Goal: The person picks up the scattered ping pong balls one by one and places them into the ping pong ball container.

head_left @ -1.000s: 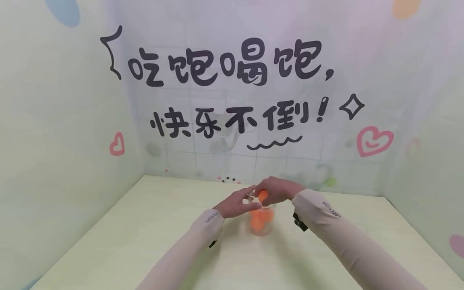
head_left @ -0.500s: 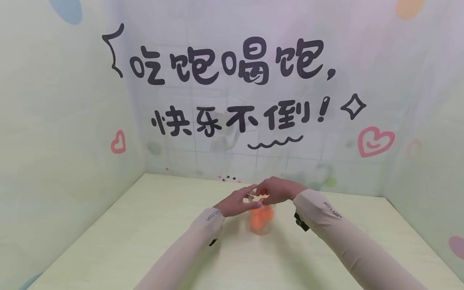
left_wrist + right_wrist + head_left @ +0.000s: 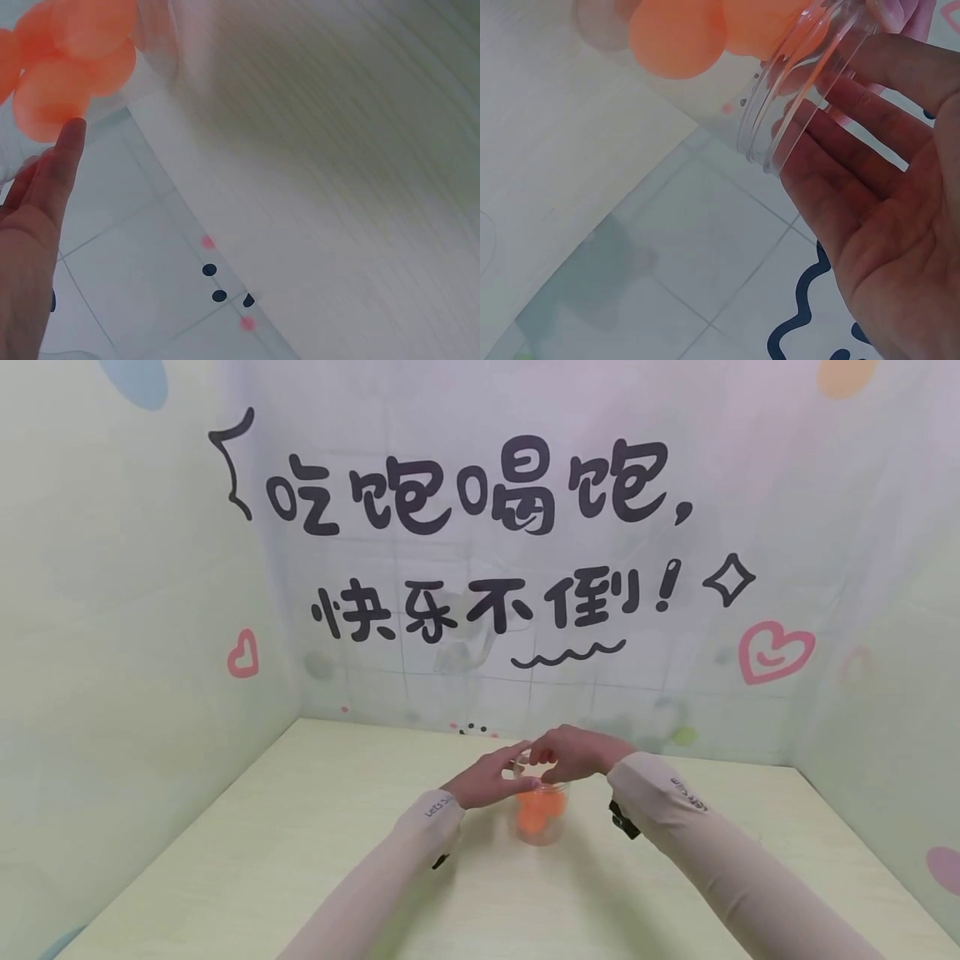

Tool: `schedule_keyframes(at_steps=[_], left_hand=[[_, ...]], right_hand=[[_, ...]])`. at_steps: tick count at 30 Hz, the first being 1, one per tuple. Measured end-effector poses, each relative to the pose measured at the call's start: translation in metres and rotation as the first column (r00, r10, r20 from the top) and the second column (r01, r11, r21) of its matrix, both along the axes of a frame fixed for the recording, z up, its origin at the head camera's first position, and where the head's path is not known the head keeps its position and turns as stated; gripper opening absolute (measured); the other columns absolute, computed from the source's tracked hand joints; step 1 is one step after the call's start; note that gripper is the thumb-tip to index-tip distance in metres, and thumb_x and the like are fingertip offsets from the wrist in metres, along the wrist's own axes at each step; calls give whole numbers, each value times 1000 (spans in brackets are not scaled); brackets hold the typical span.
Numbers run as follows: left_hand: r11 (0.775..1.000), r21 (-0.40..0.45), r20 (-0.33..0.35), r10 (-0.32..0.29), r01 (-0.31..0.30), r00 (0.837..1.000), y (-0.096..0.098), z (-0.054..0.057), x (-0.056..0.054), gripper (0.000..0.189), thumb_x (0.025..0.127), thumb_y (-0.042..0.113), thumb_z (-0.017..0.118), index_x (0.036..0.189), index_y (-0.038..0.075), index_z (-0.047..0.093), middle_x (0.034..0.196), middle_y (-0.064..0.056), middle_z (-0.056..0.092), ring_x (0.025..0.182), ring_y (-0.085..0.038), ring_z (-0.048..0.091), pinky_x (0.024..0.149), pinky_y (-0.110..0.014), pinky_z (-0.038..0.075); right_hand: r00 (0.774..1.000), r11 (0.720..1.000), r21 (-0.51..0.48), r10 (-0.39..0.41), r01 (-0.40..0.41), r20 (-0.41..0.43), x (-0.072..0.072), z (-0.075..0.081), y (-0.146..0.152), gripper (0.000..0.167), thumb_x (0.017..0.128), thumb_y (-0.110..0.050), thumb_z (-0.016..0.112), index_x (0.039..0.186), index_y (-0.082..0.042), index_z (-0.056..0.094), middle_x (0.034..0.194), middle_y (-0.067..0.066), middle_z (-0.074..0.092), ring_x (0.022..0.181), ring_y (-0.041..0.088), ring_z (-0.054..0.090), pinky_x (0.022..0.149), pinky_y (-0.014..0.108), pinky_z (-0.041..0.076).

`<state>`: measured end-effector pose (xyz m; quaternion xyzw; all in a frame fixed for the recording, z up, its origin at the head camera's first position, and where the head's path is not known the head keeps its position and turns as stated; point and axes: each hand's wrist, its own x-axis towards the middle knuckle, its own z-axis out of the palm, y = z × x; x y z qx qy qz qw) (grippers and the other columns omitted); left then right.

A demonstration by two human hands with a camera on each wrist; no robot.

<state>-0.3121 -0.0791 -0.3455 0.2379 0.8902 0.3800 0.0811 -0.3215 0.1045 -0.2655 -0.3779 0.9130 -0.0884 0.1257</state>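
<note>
A clear jar (image 3: 541, 838) stands upright on the table, with several orange balls (image 3: 537, 813) inside that look like ping-pong balls. My left hand (image 3: 487, 781) holds it near the mouth, thumb at the front and fingers reaching round behind. In the left wrist view, one finger of the left hand (image 3: 46, 199) lies along the jar wall beside the balls (image 3: 54, 97). Over the mouth is my right hand (image 3: 576, 753), fingers loosely bent. Seen from the right wrist, the right hand (image 3: 900, 172) holds nothing, its fingertips at the threaded rim (image 3: 769, 135).
The pale wood-grain table (image 3: 300, 860) spreads around the jar. A printed backdrop (image 3: 465, 552) with large black characters rises behind it, with side walls at left and right.
The orange ball pinched in my right hand a second ago has dropped through the mouth into the jar, and the fingers have let go. The left hand has stayed on the jar.
</note>
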Motion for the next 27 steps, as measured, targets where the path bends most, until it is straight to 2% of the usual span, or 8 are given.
schedule_keyframes(at_steps=[5, 13, 17, 27], left_hand=[[1000, -1, 11, 4, -4, 1000, 1, -1, 0, 74, 88, 51, 61, 150, 25, 31, 141, -4, 50, 124, -23, 50, 97, -48, 45], [1000, 13, 7, -4, 3, 1000, -1, -3, -1, 79, 88, 53, 60, 150, 16, 29, 139, -14, 52, 126, -26, 51, 101, -51, 42], [1000, 18, 11, -2, 2, 1000, 0, -2, -2, 79, 88, 53, 60, 150, 17, 29, 138, -14, 53, 126, -26, 51, 102, -50, 41], [1000, 27, 3, -10, 10, 1000, 0, -4, -3, 77, 89, 50, 60, 150, 16, 30, 138, -16, 52, 126, -27, 50, 104, -51, 38]], right_hand=[[999, 1000, -7, 18, -18, -32, 1, 1, 2, 23, 83, -9, 70, 106, -8, 70, 97, 1, 68, 91, 21, 59, 83, 32, 50], [990, 998, -6, 56, -57, -133, 1, 11, 13, 21, 81, -7, 69, 102, -4, 69, 95, 4, 69, 85, 18, 59, 81, 33, 51], [991, 1000, 3, 27, -27, -129, 2, 16, 26, 21, 82, -7, 69, 102, -3, 69, 96, 7, 69, 85, 19, 59, 81, 35, 51], [995, 998, 24, -63, 65, -72, 12, 15, 56, 33, 81, -12, 69, 112, -2, 64, 109, 13, 67, 99, 29, 62, 85, 40, 51]])
